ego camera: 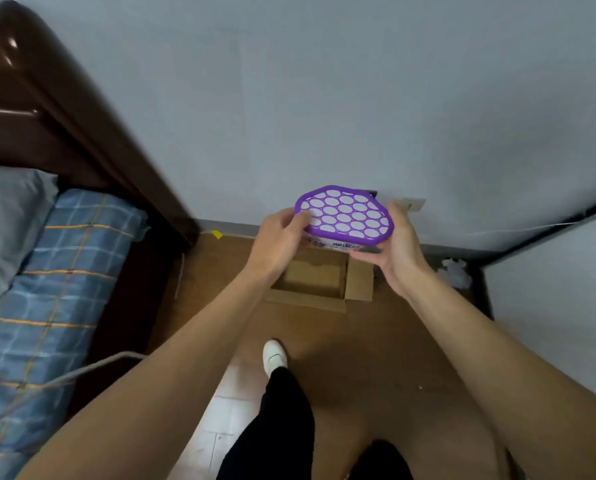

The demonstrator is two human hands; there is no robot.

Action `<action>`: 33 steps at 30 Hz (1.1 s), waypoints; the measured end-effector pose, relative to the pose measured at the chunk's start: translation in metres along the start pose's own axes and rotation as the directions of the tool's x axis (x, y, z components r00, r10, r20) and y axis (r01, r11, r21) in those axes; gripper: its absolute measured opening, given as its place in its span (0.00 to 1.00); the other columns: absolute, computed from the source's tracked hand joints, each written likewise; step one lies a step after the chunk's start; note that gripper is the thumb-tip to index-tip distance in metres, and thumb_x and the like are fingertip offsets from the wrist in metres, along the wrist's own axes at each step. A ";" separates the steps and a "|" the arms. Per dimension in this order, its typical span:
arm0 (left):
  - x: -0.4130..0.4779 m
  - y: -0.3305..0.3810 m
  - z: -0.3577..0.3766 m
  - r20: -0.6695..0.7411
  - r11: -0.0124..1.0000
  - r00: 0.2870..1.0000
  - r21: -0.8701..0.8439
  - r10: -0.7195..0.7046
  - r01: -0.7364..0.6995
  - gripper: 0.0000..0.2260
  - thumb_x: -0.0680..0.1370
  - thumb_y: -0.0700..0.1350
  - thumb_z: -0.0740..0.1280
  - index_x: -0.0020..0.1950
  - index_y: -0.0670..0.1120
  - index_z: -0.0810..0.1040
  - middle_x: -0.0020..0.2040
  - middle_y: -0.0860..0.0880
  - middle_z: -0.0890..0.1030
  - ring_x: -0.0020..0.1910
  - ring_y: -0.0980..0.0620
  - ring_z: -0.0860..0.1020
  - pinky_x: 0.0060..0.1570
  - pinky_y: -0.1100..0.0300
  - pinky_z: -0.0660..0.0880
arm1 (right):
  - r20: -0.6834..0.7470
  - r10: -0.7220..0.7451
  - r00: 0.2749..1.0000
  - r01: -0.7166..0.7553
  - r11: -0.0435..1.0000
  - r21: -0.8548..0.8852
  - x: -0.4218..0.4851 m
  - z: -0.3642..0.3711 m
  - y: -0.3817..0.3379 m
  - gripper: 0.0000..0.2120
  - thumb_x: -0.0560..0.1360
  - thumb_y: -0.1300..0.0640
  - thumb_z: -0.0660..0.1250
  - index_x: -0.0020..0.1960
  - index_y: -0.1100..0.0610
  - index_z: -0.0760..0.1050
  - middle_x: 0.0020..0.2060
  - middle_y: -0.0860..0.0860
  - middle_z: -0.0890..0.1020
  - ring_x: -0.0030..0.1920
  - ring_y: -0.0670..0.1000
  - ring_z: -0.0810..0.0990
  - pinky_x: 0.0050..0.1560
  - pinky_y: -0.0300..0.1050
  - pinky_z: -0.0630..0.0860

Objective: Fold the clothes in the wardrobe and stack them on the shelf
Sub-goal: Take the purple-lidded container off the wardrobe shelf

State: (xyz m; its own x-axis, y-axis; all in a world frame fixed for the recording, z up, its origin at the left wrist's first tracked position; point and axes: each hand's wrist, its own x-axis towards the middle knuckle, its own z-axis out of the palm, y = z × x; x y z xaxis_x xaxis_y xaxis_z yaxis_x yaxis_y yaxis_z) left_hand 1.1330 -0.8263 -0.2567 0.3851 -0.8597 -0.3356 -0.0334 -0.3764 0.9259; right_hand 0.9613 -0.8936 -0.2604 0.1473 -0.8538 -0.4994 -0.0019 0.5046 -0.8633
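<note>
A plastic box with a purple lattice lid [345, 213] and white round cells hangs in the air in front of the wall. My left hand [280, 237] grips its left edge, thumb on the lid. My right hand [398, 247] cups its right side and underside. An open cardboard box [319, 282] lies on the floor right below the purple-lidded box. No clothes, wardrobe or shelf are in view.
A bed with a blue plaid sheet [40, 306], a grey pillow [9, 220] and a dark wooden headboard [64, 109] stands at the left. A white panel [559, 306] rises at the right. Crumpled paper [457, 271] lies by the wall. My white shoe [274, 355] steps forward.
</note>
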 end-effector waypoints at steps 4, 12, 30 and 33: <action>0.083 -0.030 -0.008 0.036 0.990 0.991 -0.047 -0.128 0.130 0.16 0.81 0.55 0.64 0.62 0.47 0.79 0.55 0.50 0.83 0.52 0.51 0.83 0.51 0.56 0.81 | -0.030 0.054 0.998 -0.055 0.998 -0.037 0.076 0.035 0.023 0.18 0.81 0.39 0.57 0.64 0.48 0.71 0.57 0.47 0.82 0.55 0.49 0.83 0.52 0.51 0.82; 0.214 -0.160 0.015 0.032 0.919 0.928 -0.127 -0.372 0.373 0.10 0.83 0.54 0.62 0.54 0.49 0.77 0.50 0.50 0.83 0.47 0.51 0.83 0.45 0.55 0.83 | -0.017 0.221 0.975 -0.220 0.956 -0.195 0.226 0.043 0.127 0.21 0.81 0.41 0.59 0.67 0.53 0.71 0.57 0.49 0.82 0.55 0.50 0.83 0.54 0.50 0.81; 0.428 -0.578 0.113 0.129 0.786 0.775 0.080 -0.618 0.613 0.23 0.81 0.60 0.60 0.70 0.47 0.70 0.58 0.49 0.79 0.52 0.53 0.79 0.42 0.59 0.77 | -0.044 0.373 0.927 -0.359 0.844 -0.400 0.516 0.001 0.528 0.19 0.80 0.38 0.59 0.64 0.49 0.71 0.62 0.53 0.78 0.56 0.53 0.82 0.60 0.56 0.79; 0.443 -0.621 0.121 0.113 0.753 0.745 0.101 -0.658 0.650 0.21 0.81 0.58 0.61 0.69 0.48 0.71 0.61 0.47 0.78 0.55 0.51 0.79 0.49 0.56 0.80 | -0.068 0.378 0.923 -0.372 0.839 -0.398 0.538 0.001 0.570 0.20 0.82 0.40 0.57 0.68 0.51 0.70 0.62 0.55 0.78 0.57 0.55 0.81 0.62 0.57 0.78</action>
State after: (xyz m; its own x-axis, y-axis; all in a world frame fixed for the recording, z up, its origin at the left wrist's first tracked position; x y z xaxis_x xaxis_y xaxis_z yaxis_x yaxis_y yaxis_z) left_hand 1.2133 -1.0152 -1.0017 0.2046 -0.4314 -0.8786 0.1322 -0.8772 0.4615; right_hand 1.0407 -1.0653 -1.0208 0.0683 -0.6066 -0.7921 -0.4499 0.6899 -0.5671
